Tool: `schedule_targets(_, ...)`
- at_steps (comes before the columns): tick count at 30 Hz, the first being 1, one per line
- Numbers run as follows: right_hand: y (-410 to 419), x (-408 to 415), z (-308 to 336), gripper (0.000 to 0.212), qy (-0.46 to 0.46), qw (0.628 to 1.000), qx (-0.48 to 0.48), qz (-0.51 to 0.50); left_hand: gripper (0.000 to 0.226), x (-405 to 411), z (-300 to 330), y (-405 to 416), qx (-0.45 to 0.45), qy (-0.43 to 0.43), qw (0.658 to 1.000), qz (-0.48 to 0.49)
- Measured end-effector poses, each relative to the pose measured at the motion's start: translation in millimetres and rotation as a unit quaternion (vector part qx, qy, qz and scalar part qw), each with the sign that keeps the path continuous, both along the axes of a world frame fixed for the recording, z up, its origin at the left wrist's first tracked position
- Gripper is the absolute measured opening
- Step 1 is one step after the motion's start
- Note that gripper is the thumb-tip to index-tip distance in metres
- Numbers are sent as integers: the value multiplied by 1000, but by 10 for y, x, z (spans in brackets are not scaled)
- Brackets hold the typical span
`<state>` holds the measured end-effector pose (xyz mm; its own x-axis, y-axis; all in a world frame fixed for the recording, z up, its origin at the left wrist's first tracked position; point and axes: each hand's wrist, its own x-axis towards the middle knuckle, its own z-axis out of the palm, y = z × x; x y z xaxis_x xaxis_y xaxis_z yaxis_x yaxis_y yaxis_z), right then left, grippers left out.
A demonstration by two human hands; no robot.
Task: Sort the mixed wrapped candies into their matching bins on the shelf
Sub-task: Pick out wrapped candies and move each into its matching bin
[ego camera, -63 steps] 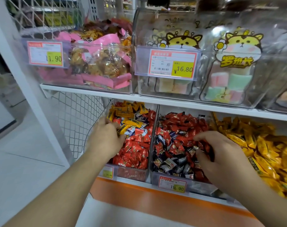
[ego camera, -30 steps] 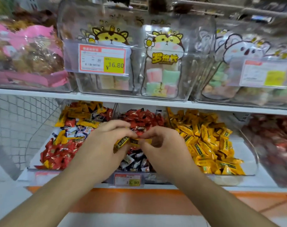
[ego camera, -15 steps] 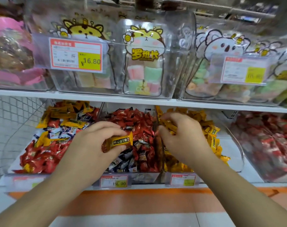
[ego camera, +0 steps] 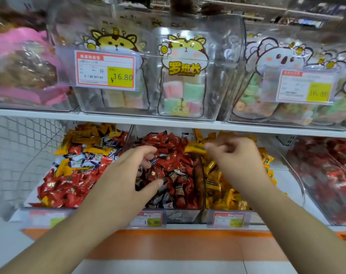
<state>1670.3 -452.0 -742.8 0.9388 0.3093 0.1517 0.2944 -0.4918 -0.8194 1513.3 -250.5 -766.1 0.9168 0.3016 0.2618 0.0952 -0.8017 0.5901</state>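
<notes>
Clear bins line the lower shelf. The left bin (ego camera: pixel 25 212) holds mixed yellow, red and white-blue wrapped candies (ego camera: pixel 83 163). Red and dark candies (ego camera: pixel 176 175) fill the middle bin (ego camera: pixel 180 215). Beside it on the right lie yellow candies (ego camera: pixel 221 186). My left hand (ego camera: pixel 126 180) hovers over the middle bin with loosely spread fingers and holds nothing. My right hand (ego camera: pixel 235 161), blurred by motion, is above the divider between the middle and yellow bins and pinches a yellow candy (ego camera: pixel 194 148) at its fingertips.
A far-right bin (ego camera: pixel 298 186) holds red candies. Above, the upper shelf edge (ego camera: pixel 168 123) carries clear tubs of marshmallow sweets with price tags (ego camera: pixel 106 69). A wire mesh panel (ego camera: pixel 20 155) closes the left side. Price labels (ego camera: pixel 150 220) front the lower bins.
The yellow candy that my left hand held is now at my right hand's fingertips. My left hand has emptied and its fingers have spread over the middle bin. The view shifted slightly left.
</notes>
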Motion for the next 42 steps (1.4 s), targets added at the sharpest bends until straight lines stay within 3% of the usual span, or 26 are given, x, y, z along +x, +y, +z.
schedule_targets(3, -145, 249, -52, 43, -87, 978, -152, -112, 50, -49, 0, 103, 25, 17, 1000, 7)
schedule_targets(6, -105, 192, -53, 61, -119, 950, -273, -96, 41, -87, 25, 221, 40, 24, 999, 13)
schedule_targets(10, 106, -30, -45, 31, -161, 954, -251, 9, 35, -54, -43, 506, 50, 4, 997, 64)
schedule_targets(15, 325, -314, -140, 31, -174, 954, -212, 118, 33, -24, -242, 1001, 70, 16, 987, 143)
schedule_targets(21, 477, -411, -171, 25, -169, 959, -183, 139, 52, 195, -412, 1410, 191, 84, 966, 150)
schedule_targets(27, 485, -399, -266, 21, -171, 958, -185, 139, 40, 224, -457, 1503, 214, 55, 958, 185)
schedule_targets(31, 512, -416, -254, 22, -167, 959, -178, 143, 40, 99, -309, 1412, 166, -2, 971, 174)
schedule_targets(35, 535, -485, -251, 30, -170, 958, -162, 166, 36, -48, -43, 1135, 86, -29, 991, 96)
schedule_targets(40, 508, -540, -192, 26, 24, 975, -23, 218, 42, -70, 130, 505, -60, -18, 998, -17)
schedule_targets(42, 458, -514, -158, 16, 51, 971, -12, 234, 44, -39, 99, 306, -88, -1, 995, -54)
